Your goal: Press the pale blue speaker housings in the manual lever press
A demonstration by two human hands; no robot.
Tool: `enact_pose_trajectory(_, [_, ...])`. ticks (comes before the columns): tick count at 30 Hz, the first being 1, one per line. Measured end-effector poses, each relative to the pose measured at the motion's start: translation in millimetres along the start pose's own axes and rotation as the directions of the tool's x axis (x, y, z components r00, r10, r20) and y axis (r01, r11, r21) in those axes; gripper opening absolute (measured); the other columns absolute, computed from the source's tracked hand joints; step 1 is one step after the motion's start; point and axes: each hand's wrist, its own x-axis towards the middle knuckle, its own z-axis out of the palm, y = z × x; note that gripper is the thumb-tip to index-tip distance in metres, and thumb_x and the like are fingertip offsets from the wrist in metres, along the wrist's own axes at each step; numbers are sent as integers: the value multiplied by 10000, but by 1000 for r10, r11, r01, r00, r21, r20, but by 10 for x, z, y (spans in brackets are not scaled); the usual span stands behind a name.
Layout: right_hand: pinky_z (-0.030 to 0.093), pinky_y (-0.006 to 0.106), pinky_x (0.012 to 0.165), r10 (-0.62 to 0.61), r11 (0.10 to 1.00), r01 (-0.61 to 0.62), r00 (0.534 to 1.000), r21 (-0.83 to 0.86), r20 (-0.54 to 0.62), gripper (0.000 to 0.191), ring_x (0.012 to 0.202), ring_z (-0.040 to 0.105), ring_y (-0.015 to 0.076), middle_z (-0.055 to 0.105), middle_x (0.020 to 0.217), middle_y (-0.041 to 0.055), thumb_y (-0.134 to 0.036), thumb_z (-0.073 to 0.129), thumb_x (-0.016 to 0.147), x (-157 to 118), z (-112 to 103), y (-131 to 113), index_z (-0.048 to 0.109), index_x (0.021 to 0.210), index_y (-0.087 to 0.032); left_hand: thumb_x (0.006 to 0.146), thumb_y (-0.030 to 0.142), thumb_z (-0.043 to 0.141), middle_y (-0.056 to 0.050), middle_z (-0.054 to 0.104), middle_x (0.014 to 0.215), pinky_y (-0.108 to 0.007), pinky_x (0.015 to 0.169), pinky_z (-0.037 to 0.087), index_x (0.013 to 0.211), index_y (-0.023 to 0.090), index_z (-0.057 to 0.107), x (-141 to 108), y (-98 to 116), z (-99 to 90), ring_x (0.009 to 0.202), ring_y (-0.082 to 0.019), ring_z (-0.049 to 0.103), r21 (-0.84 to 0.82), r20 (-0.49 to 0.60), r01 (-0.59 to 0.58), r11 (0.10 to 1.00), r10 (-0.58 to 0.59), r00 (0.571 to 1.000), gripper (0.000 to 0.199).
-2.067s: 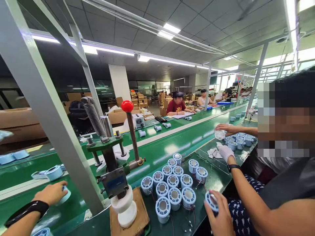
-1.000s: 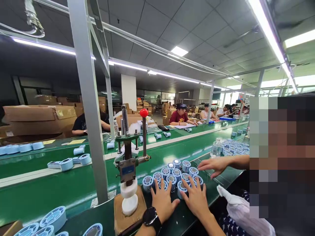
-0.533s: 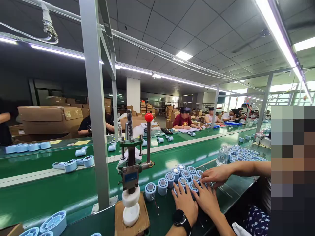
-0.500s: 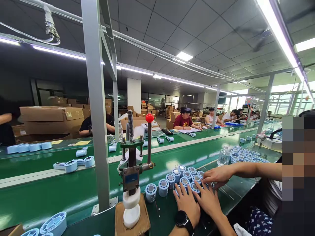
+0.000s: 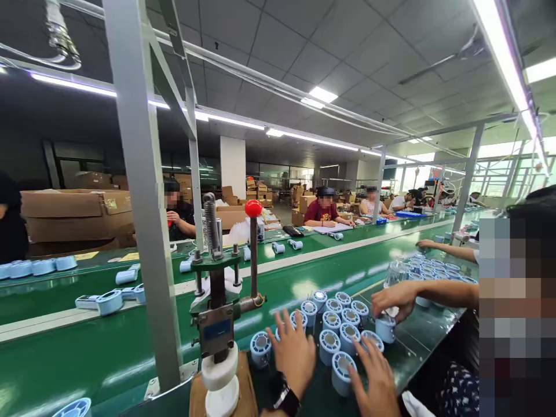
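Observation:
A group of light-blue round housings (image 5: 330, 341) with ribbed rims and grey centres stands upright in front of me. My left hand (image 5: 296, 350), with a dark watch on its wrist, is over the left part of the group with its fingers spread, hiding some housings. To the right, my right hand (image 5: 376, 376) has its fingers apart. Its thumb lies close beside the nearest housing (image 5: 343, 370); whether they touch I cannot tell. A co-worker's hand (image 5: 397, 298) grips another blue housing (image 5: 386, 329) just beyond my right hand.
A hand press (image 5: 217, 330) with a red-knobbed lever (image 5: 253, 208) and white pads stands left of my hands. Behind it rises a grey post (image 5: 145, 231). The green conveyor belt (image 5: 304, 278) runs across. A clear plastic container (image 5: 396, 272) and more housings (image 5: 434, 267) are at right.
My hands have moved apart; the left went leftward and the right came nearer to me. The co-worker's hand has shifted right and now holds a housing. The view has turned slightly.

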Motion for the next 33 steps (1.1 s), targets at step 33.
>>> enact_pose_trajectory(33, [271,702,1026,210,977,-198,950,74,-229,581,1412,198,460,309,1499,160,-577,332,919,195,237,184,562,1359,-275,933,339,435,-133,405,1534,-397,1151,296,1403,179,502,641,0,261,1404,-282,382,-320,198,-40,946,109,974,501])
